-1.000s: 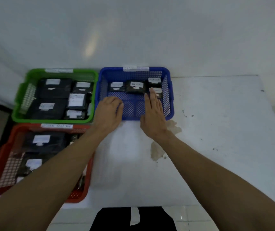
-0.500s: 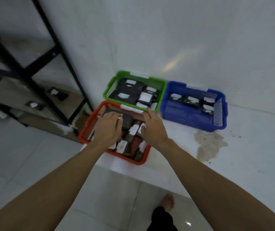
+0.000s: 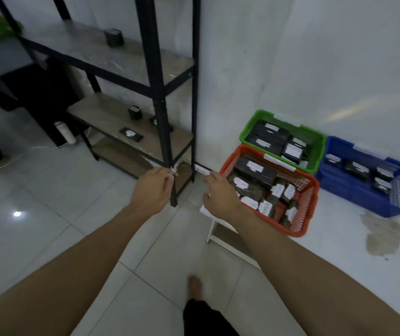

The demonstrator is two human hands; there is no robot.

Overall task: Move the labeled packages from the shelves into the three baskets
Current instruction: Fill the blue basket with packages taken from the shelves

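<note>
Nothing is held: the left hand (image 3: 150,187) is loosely curled, the right hand (image 3: 220,194) relaxed. Labeled packages (image 3: 131,134) are left on the black shelf rack (image 3: 160,105); its front post could be knocked in reaching.

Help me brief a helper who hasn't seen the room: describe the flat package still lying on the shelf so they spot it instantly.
Find the black metal shelving rack left of the three baskets. On its lower wooden shelf, near the front edge, lies the flat package. Unlike the two chunkier dark packages behind it, it lies low and thin, with a white label on top.
</note>
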